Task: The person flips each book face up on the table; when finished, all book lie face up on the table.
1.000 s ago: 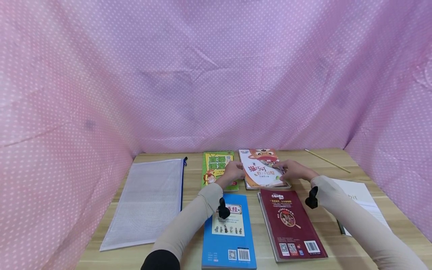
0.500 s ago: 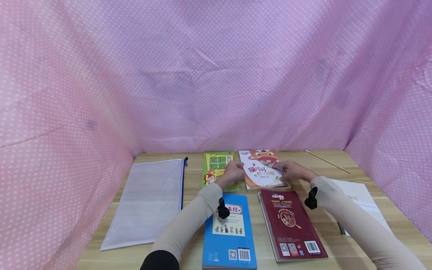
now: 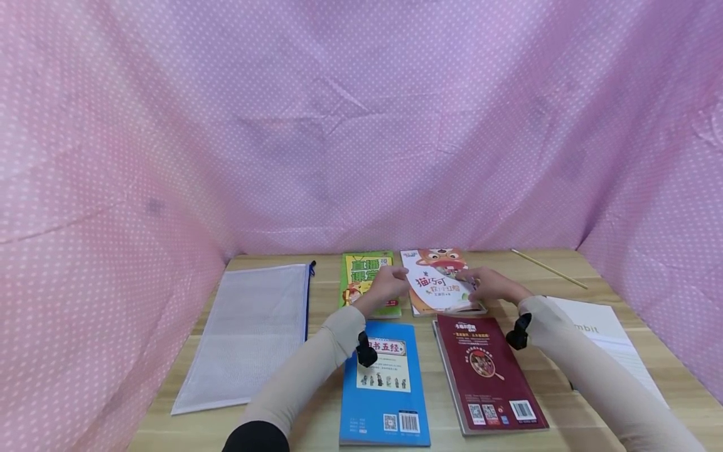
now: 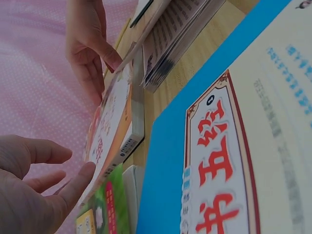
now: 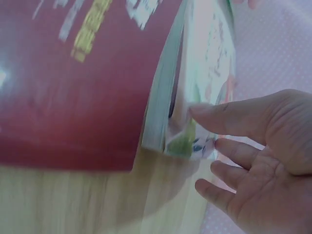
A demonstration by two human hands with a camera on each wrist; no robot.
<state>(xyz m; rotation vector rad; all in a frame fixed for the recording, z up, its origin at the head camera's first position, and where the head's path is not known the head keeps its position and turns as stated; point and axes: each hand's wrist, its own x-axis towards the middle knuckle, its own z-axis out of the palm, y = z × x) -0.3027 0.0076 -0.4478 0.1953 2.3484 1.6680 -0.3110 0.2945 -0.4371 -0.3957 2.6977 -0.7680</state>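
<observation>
A white and orange book with a cartoon cat [image 3: 435, 282] lies at the back middle of the wooden table [image 3: 322, 301]. My left hand [image 3: 386, 284] rests at its left edge. In the left wrist view one straight digit of that hand [image 4: 29, 185] touches the edge of the cover [image 4: 109, 126], the other fingers relaxed. My right hand [image 3: 490, 285] is at the book's lower right corner. The right wrist view shows the right hand [image 5: 263, 146] pinching the bent-up cover corner [image 5: 192, 139] between thumb and forefinger, the cover raised off the pages.
A green book [image 3: 364, 279] lies left of the cat book. A blue book [image 3: 384, 376] and a dark red book [image 3: 486, 370] lie nearer me. A mesh zip pouch [image 3: 248, 333] is at the left, white papers [image 3: 604, 333] at the right, a thin stick [image 3: 548, 269] behind. Pink dotted cloth surrounds the table.
My left hand has crept slightly up along the cat book's left edge. The right hand stays at the lower right corner.
</observation>
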